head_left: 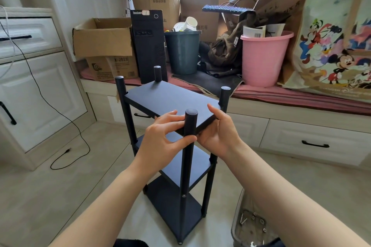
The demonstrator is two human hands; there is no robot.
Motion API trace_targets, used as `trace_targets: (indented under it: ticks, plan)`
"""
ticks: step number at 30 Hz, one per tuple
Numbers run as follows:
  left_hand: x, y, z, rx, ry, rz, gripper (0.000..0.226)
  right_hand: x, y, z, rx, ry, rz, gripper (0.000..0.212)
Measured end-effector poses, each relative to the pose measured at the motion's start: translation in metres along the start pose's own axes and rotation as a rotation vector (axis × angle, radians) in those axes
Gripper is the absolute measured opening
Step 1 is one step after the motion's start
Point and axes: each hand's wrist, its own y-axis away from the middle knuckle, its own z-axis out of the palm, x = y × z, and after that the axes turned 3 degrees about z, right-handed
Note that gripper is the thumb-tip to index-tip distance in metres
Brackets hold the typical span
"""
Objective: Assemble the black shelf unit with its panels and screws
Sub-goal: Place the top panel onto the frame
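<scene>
The black shelf unit stands upright on the floor, with a top panel [170, 98], a middle panel [200, 168] and a bottom panel [172, 206] between four round posts. My left hand [158, 142] pinches the near post [187, 176] at the top panel's near corner, thumb in front and fingers behind. From the right, my right hand [220, 132] holds the top panel's near edge, thumb on top and fingers underneath. A screw head [183, 196] shows lower on the near post. Loose screws and nuts lie in a grey container [239, 214] at bottom right.
Behind the shelf runs a window seat [301, 94] with cardboard boxes, a black PC tower [149, 46], a dark bin [182, 52] and a pink bucket [263, 60]. A white cabinet [40, 90] stands at left; a black cable [66, 154] lies on the floor.
</scene>
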Motion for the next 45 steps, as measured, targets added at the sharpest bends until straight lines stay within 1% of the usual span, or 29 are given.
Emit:
trace_targets:
  ticks: [3,7,9,12,19,22,23,24,26,28,29,30,32,33,35,36,38,40,45]
  plan:
    - [0.001,0.0,0.0,0.005,0.002,-0.004,0.042,-0.002,0.0,-0.002,0.082,0.022,0.003,0.05]
    - [0.001,-0.001,-0.001,0.004,-0.025,0.031,0.043,-0.003,-0.002,-0.001,0.105,0.004,-0.044,0.02]
    - [-0.001,-0.002,-0.002,0.006,-0.05,0.057,0.045,-0.004,-0.002,0.0,0.113,-0.01,-0.055,0.014]
    - [-0.004,-0.001,-0.001,0.013,-0.071,0.071,0.048,-0.004,-0.002,-0.002,0.105,-0.01,-0.062,0.013]
    - [-0.01,-0.001,-0.006,-0.019,-0.051,0.034,0.05,0.002,-0.001,-0.006,0.064,0.008,-0.071,0.011]
    - [-0.016,-0.005,-0.013,-0.035,-0.021,0.018,0.049,0.006,-0.001,-0.003,0.043,-0.063,-0.072,0.029]
    - [-0.017,-0.006,-0.016,-0.036,-0.016,0.013,0.048,0.008,-0.001,-0.002,0.034,-0.072,-0.067,0.032]
    - [-0.018,-0.006,-0.018,-0.035,-0.012,0.006,0.047,0.01,0.0,0.0,0.027,-0.078,-0.062,0.032]
    - [-0.019,-0.006,-0.02,-0.024,-0.024,-0.004,0.046,0.013,0.001,0.002,0.027,-0.099,-0.047,0.023]
    - [-0.018,-0.005,-0.019,-0.011,-0.08,-0.019,0.045,0.014,0.002,0.006,0.04,-0.109,-0.042,0.019]
    - [-0.017,-0.004,-0.017,0.0,-0.118,-0.051,0.047,0.014,0.003,0.008,0.052,-0.112,-0.042,0.019]
    - [-0.015,-0.003,-0.015,0.011,-0.152,-0.102,0.055,0.015,0.004,0.01,0.062,-0.119,-0.043,0.018]
    - [-0.013,-0.001,-0.012,0.028,-0.202,-0.221,0.083,0.016,0.005,0.012,0.082,-0.136,-0.037,0.019]
    - [-0.013,0.0,-0.012,0.014,-0.21,-0.28,0.094,0.016,0.006,0.013,0.093,-0.144,-0.033,0.02]
    - [-0.015,0.0,-0.013,-0.066,-0.155,-0.377,0.104,0.016,0.007,0.013,0.102,-0.147,-0.019,0.022]
    - [-0.017,0.0,-0.014,-0.108,-0.108,-0.408,0.108,0.016,0.008,0.014,0.1,-0.143,-0.011,0.019]
    - [-0.018,0.0,-0.015,-0.14,-0.048,-0.424,0.113,0.016,0.008,0.013,0.094,-0.12,0.0,0.012]
    - [-0.019,0.0,-0.014,-0.115,-0.037,-0.387,0.117,0.015,0.009,0.012,0.099,-0.084,0.006,0.009]
    - [-0.02,0.0,-0.011,-0.021,-0.078,-0.294,0.11,0.013,0.009,0.01,0.153,0.004,0.013,0.01]
